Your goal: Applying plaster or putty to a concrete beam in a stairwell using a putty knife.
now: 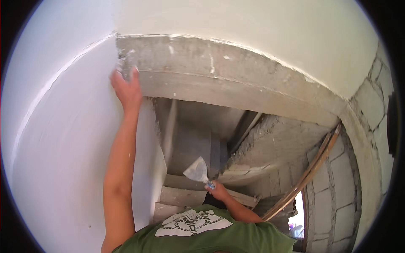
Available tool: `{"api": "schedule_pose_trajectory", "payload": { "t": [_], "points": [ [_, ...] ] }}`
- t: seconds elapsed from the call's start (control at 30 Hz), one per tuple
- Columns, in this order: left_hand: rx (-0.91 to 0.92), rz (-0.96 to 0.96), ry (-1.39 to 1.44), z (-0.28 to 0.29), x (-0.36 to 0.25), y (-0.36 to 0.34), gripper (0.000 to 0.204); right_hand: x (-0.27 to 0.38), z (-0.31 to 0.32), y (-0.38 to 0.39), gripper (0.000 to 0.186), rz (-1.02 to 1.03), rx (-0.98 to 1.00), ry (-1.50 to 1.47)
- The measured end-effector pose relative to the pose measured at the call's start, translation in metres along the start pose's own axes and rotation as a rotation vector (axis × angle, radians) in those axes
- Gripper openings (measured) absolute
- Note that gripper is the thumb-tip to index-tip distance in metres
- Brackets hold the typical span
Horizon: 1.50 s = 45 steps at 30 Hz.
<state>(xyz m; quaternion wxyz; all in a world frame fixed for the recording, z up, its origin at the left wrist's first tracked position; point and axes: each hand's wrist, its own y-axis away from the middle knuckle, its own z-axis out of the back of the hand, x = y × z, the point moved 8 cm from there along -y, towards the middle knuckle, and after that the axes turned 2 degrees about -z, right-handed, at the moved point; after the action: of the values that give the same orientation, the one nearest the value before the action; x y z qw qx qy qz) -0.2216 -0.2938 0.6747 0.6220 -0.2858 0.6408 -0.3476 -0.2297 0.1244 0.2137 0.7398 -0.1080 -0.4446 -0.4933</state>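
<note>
Your right hand (pixel 218 192) is wrapped around a putty knife (pixel 196 170), its broad blade pointing up and to the left of your fist, with concrete steps (pixel 181 196) to the left of that hand and long wooden strips (pixel 307 176) off to its right. Your left hand (pixel 128 90) is raised to the corner where the white wall (pixel 71 147), on its left, meets the bare concrete beam (pixel 240 86), on its right; its fingers are blurred, so whether they grip anything can't be told.
</note>
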Motion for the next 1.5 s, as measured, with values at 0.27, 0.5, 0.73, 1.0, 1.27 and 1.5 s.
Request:
{"api": "schedule_pose_trajectory", "payload": {
  "t": [0.27,0.5,0.73,1.0,1.27,1.5],
  "points": [
    [-0.269,0.834,0.063,-0.102,-0.026,-0.036,0.069,-0.013,0.068,0.056,0.040,-0.122,-0.283,-0.134],
    [-0.474,0.903,-0.224,-0.119,-0.010,-0.043,0.061,0.152,0.224,0.039,0.039,0.123,-0.452,-0.019],
    [-0.428,0.934,-0.250,-0.122,-0.027,-0.043,0.062,0.284,0.339,-0.014,0.035,0.483,-0.654,0.056],
    [-0.510,0.894,-0.287,-0.123,-0.006,-0.045,0.068,0.278,0.317,-0.049,0.040,0.444,-0.462,-0.267],
    [-0.412,0.887,-0.236,-0.124,-0.016,-0.043,0.067,0.293,0.294,-0.031,0.026,0.577,-0.588,-0.035],
    [-0.434,0.910,-0.228,-0.120,-0.018,-0.037,0.064,0.304,0.301,-0.063,0.032,0.355,-0.226,0.329]
  ]
}}
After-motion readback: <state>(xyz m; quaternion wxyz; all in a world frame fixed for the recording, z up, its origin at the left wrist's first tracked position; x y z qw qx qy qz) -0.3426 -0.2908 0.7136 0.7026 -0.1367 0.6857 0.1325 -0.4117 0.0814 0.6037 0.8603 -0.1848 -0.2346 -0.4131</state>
